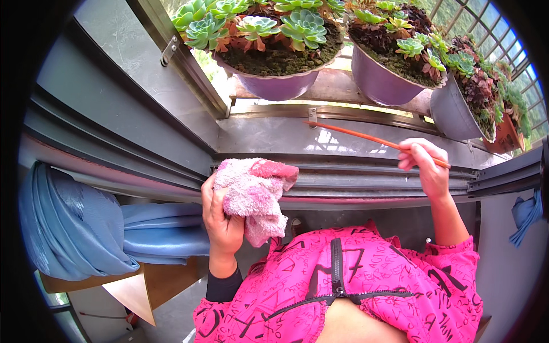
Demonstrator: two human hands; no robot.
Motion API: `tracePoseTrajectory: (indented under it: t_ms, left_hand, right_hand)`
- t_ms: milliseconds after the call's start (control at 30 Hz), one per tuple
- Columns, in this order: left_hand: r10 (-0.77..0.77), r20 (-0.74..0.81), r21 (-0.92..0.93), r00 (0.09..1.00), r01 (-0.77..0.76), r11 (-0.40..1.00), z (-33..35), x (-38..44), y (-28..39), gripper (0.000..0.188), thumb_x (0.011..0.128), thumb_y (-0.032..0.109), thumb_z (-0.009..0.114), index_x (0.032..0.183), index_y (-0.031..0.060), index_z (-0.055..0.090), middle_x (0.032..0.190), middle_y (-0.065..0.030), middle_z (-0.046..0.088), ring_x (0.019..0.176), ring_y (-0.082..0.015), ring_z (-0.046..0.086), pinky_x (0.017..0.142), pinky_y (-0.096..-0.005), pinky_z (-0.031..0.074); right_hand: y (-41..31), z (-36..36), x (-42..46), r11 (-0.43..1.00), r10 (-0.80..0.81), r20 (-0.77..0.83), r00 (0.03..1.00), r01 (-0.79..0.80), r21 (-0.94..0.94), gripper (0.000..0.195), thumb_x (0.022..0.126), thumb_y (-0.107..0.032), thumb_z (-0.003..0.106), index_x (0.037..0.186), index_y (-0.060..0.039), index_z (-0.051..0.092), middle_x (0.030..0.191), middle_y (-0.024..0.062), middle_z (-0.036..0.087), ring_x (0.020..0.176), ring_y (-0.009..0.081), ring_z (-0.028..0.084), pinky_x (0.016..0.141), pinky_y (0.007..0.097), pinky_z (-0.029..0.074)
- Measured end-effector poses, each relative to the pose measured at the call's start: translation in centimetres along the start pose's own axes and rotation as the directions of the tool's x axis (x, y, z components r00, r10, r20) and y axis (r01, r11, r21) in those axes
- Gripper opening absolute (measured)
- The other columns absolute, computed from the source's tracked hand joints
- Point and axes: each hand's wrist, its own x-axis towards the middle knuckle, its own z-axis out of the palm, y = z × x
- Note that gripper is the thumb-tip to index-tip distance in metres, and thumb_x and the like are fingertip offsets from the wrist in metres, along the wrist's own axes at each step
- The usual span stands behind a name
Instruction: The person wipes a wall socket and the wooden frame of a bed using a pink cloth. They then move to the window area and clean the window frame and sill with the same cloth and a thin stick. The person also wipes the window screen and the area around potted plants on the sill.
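Observation:
In my left hand [223, 218] is a bunched pink and white terry cloth [253, 197], its folds hanging over the inner edge of the window track [364, 178]. My right hand [426, 163] grips a thin orange-red stick [360, 134] near one end. The stick points left across the grey window sill [261, 133], and its tapered tip lies in view near a small metal bracket [312, 116]. Metal rails of the sliding window run between my two hands.
Beyond the sill, succulents grow in purple pots [279, 83] and a grey pot [454, 111] on a ledge. A metal grille [472, 21] stands behind them. A gathered blue curtain [77, 223] hangs at left, above a wooden surface [171, 283]. Another blue curtain [527, 216] is at right.

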Motion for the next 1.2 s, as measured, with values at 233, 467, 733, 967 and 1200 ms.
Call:
tracePoseTrajectory:
  t_ms: [233, 467, 733, 967, 1200]
  left_hand:
    - [-0.019, -0.042, 0.015, 0.999, 0.019, 1.0, -0.7, -1.4, 0.7, 0.021, 0.079, 0.01, 0.059, 0.098, 0.0015, 0.054, 0.117, -0.0231, 0.048, 0.104, -0.0351, 0.052, 0.089, -0.0381, 0.04]
    - [-0.467, -0.456, -0.62, 0.757, 0.106, 0.777, -1.2, -4.4, 6.1, 0.024, 0.073, 0.02, 0.062, 0.091, 0.0041, 0.058, 0.107, -0.0229, 0.053, 0.094, -0.0321, 0.055, 0.084, -0.041, 0.044]
    - [-0.317, -0.422, -0.678, 0.849, -0.063, 0.732, -0.2, -0.7, 10.4, 0.032, 0.073, 0.023, 0.063, 0.098, 0.0051, 0.053, 0.106, -0.0183, 0.052, 0.098, -0.0293, 0.052, 0.086, -0.0395, 0.043]
    - [-0.091, -0.293, -0.591, 0.952, -0.105, 0.8, 8.4, 0.9, 12.0, 0.039, 0.073, 0.024, 0.065, 0.104, 0.006, 0.049, 0.105, -0.0144, 0.051, 0.101, -0.0269, 0.05, 0.088, -0.0382, 0.041]
    - [-0.207, 0.157, -0.749, 0.966, 0.253, 0.613, 14.3, -3.3, 13.0, 0.045, 0.073, 0.019, 0.069, 0.109, -0.0001, 0.05, 0.101, -0.0123, 0.055, 0.099, -0.0239, 0.052, 0.09, -0.0342, 0.04]
  right_hand:
    - [-1.9, 0.3, -1.1, 0.801, -0.506, -0.083, 0.859, 0.432, -0.414, 0.015, 0.082, 0.004, 0.049, 0.09, 0.0088, 0.061, 0.075, 0.0163, 0.061, 0.063, 0.0203, 0.06, 0.059, 0.028, 0.049]
    - [-2.0, -3.9, -5.9, 0.376, -0.769, 0.228, 0.597, 0.711, -0.594, 0.037, 0.086, -0.031, 0.053, 0.083, 0.0054, 0.062, 0.071, 0.0131, 0.06, 0.06, 0.0254, 0.058, 0.056, 0.0323, 0.048]
    - [-4.8, -7.9, -11.5, 0.17, -0.845, 0.165, 0.508, 0.548, -0.819, 0.04, 0.095, -0.034, 0.038, 0.09, -0.0012, 0.06, 0.092, 0.0123, 0.054, 0.083, 0.026, 0.053, 0.069, 0.0358, 0.047]
    - [-8.1, -7.3, -13.7, 0.476, -0.623, 0.21, 0.754, 0.578, -0.663, 0.041, 0.079, -0.026, 0.067, 0.108, 0.0006, 0.058, 0.089, 0.0124, 0.06, 0.058, 0.0144, 0.057, 0.048, 0.0229, 0.044]
    - [-4.0, -4.7, -10.2, 0.744, -0.415, 0.235, 0.879, 0.476, -0.469, 0.043, 0.076, -0.029, 0.068, 0.11, -0.0041, 0.056, 0.084, 0.0149, 0.059, 0.068, 0.0267, 0.061, 0.053, 0.0342, 0.046]
